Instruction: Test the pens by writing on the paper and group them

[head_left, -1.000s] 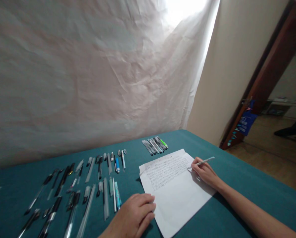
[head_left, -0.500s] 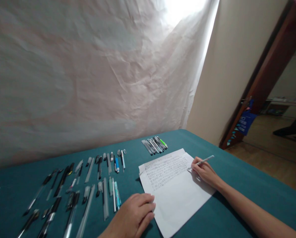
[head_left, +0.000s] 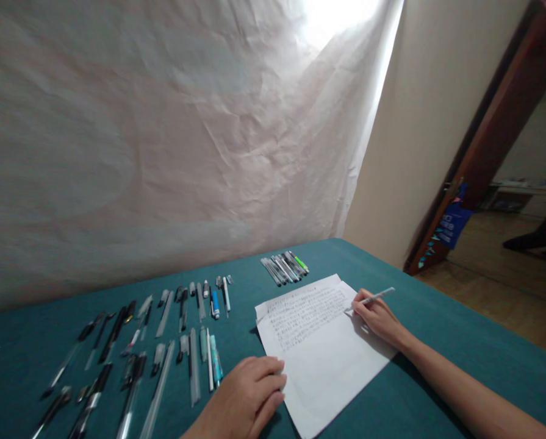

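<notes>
Wrinkled pale sheet [head_left: 185, 140] at the back, 1 blue bag [head_left: 454, 224] by the brown door [head_left: 508, 107], brownish floor [head_left: 492, 271] beyond.

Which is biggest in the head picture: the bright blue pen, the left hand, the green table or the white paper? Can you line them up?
Largest to smallest, as they look:
1. green table
2. white paper
3. left hand
4. bright blue pen

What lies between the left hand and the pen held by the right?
In the head view, the written-on paper lies between the left hand and the pen.
</notes>
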Motion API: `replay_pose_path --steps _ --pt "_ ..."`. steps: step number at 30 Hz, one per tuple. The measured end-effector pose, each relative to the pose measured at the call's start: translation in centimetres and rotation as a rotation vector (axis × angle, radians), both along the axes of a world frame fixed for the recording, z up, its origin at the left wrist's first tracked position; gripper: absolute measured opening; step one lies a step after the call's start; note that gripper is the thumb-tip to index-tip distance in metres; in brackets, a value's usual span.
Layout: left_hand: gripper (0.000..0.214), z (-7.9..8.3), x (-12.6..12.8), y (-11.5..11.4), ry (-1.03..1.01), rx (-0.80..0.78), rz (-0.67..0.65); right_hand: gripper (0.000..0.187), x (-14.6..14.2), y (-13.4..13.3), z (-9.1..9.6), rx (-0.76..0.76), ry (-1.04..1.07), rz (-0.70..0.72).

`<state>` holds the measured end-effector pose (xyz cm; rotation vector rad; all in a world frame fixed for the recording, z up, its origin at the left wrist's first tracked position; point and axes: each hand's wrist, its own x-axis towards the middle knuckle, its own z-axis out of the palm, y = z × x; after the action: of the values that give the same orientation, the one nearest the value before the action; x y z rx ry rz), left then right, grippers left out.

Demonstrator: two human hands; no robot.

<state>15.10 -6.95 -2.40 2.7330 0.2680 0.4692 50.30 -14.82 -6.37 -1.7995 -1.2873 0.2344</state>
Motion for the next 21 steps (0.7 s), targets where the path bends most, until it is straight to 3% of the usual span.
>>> replay_pose_path --steps 13,21 --pt "0.026 0.2 0.0 0.1 0.006 0.006 -0.018 0.015 0.3 0.1 -0.6 -0.022 0.042 0.003" --pt "0.026 0.1 -0.1 0.1 0.009 -0.001 -0.025 0.018 0.6 0.1 -1.1 0.046 0.189 -0.080"
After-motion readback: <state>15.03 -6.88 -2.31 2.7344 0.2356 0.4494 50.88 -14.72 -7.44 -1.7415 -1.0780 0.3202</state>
